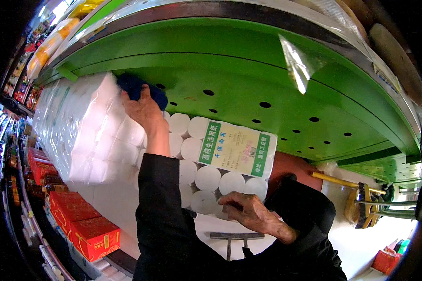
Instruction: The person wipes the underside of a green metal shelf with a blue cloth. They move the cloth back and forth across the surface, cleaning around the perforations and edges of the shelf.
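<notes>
My left hand [146,109] is closed over a dark blue cloth [159,99] and presses it against a green metal shelf panel [239,79] with round holes. Just left of that hand stands a clear-wrapped pack of white paper rolls [96,140]. Below the panel, a second pack of white paper rolls [207,178] shows its round ends and carries a printed label [236,149]. My right hand [248,214] is at the lower edge of this pack, fingers bent and a little apart, with nothing visible in them. Whether it touches the rolls is hard to tell.
Red gift boxes [95,237] stand at lower left, beside shelves of goods. A yellow-handled broom [351,182] lies at the right. Clear tape or film [297,65] hangs from the shelf edge. A grey metal frame [237,236] is near my body.
</notes>
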A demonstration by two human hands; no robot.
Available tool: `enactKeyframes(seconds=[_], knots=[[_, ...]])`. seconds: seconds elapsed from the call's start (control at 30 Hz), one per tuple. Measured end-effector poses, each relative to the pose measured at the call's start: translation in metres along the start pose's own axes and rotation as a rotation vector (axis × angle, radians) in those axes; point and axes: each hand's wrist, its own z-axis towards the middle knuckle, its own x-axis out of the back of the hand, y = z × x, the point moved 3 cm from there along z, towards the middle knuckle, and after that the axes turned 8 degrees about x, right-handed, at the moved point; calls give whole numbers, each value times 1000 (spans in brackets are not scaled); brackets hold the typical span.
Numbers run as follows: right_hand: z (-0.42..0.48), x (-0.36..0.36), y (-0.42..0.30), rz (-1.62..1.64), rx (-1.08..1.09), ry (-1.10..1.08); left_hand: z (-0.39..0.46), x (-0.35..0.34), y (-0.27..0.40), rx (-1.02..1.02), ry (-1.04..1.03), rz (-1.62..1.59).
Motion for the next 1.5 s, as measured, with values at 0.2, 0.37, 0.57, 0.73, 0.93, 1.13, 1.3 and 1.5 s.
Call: enactKeyframes(seconds=[0.2, 0.37, 0.57, 0.73, 0.93, 1.13, 1.3, 1.5], knots=[[-7, 4, 1, -36, 13, 31, -61, -45, 37, -417, -105, 508], [-5, -2, 3, -101, 103, 38, -134, -60, 37, -554, -241, 603], [5, -15, 3, -270, 162, 8, -150, -61, 37, -218, -444, 271], [6, -13, 11, -333, 160, 7, -80, -34, 48, 235, -96, -191], [1, -18, 10, -314, 214, 15, -52, -31, 76, -178, -90, 29], [-3, -20, 12, -367, 279, -18, -140, -51, 56, -662, -235, 420], [-2, -22, 11, -377, 239, -57, -155, -55, 51, -805, -406, 387], [1, -18, 9, -349, 207, -117, -115, -47, 59, -435, -265, 264]])
